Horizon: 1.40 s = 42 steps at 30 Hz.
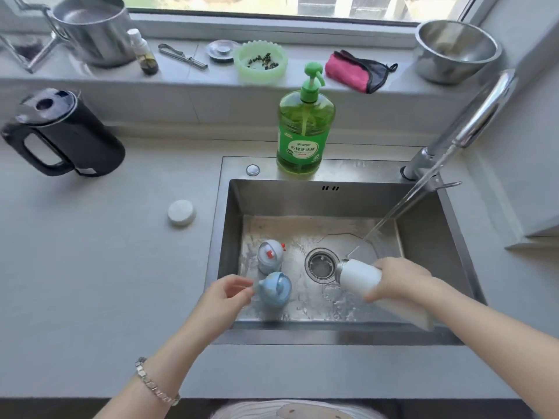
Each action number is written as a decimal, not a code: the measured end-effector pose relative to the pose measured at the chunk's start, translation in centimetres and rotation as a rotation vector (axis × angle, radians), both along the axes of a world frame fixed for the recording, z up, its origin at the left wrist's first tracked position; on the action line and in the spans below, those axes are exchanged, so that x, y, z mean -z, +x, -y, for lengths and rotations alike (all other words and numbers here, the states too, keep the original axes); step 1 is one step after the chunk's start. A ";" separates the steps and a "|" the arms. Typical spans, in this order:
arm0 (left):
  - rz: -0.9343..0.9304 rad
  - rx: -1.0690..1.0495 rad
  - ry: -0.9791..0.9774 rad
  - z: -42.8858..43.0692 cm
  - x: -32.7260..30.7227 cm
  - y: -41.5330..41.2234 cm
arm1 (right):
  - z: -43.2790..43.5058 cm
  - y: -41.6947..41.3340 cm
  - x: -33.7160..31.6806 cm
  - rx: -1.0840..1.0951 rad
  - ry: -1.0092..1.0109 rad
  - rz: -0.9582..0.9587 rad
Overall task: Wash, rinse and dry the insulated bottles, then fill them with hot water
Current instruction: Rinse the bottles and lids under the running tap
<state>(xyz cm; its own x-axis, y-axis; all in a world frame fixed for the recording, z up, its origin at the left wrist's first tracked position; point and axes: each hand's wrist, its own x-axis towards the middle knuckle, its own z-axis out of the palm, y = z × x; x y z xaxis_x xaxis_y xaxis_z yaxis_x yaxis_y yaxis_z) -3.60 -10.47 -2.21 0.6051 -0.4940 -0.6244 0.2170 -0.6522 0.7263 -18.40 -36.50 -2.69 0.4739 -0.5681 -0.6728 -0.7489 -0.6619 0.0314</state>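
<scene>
My right hand (399, 279) grips a white insulated bottle (358, 276), tilted with its mouth toward the drain (321, 263). A thin stream of water from the faucet (472, 122) runs down to the bottle's mouth. Two pale blue bottles stand in the sink's left part: one with red details (270, 257) behind, one with a handle-like lid (275, 288) in front. My left hand (225, 297) hovers just left of the front blue bottle, fingers loosely curled, holding nothing that I can see. A white lid (181, 212) lies on the counter left of the sink.
A green dish-soap pump bottle (305, 131) stands on the sink's (230, 237) back rim. A black electric kettle (60, 137) sits at the counter's left. The windowsill holds a steel pot (90, 28), a green bowl (261, 60), a pink cloth (352, 71) and a steel bowl (456, 49).
</scene>
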 end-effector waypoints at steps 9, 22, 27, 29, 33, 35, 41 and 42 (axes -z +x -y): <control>-0.026 -0.015 -0.216 -0.9 -2.9 2.0 | -9.7 5.9 -2.5 0.027 0.353 0.525; 0.906 -0.131 0.169 -7.2 -3.2 15.5 | -14.4 10.6 -0.7 0.037 0.418 0.604; 0.868 -0.189 0.295 -7.4 -1.0 20.6 | -13.3 9.6 0.3 0.107 0.418 0.552; 0.803 -0.221 0.306 -7.4 -0.4 21.2 | -12.9 9.4 0.4 0.115 0.408 0.544; 0.782 -0.220 0.312 -7.6 -0.1 21.4 | -11.8 9.2 0.5 0.134 0.396 0.555; 0.867 -0.199 0.351 -7.7 -0.1 20.9 | -11.5 9.2 0.6 0.142 0.398 0.552; 1.186 0.231 0.082 -4.5 1.5 11.0 | -10.5 7.4 1.4 0.210 0.413 0.535; 1.012 0.378 0.070 -3.4 2.1 9.1 | -10.1 6.8 1.6 0.235 0.414 0.529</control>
<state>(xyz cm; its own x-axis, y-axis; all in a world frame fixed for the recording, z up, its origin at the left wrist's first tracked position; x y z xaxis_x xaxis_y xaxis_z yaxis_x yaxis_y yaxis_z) 5.46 -7.10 -4.29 0.6716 -0.7396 0.0451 -0.6862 -0.5978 0.4144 -11.64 -26.39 -4.33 0.6926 -0.4428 -0.5694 -0.7190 -0.3599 -0.5946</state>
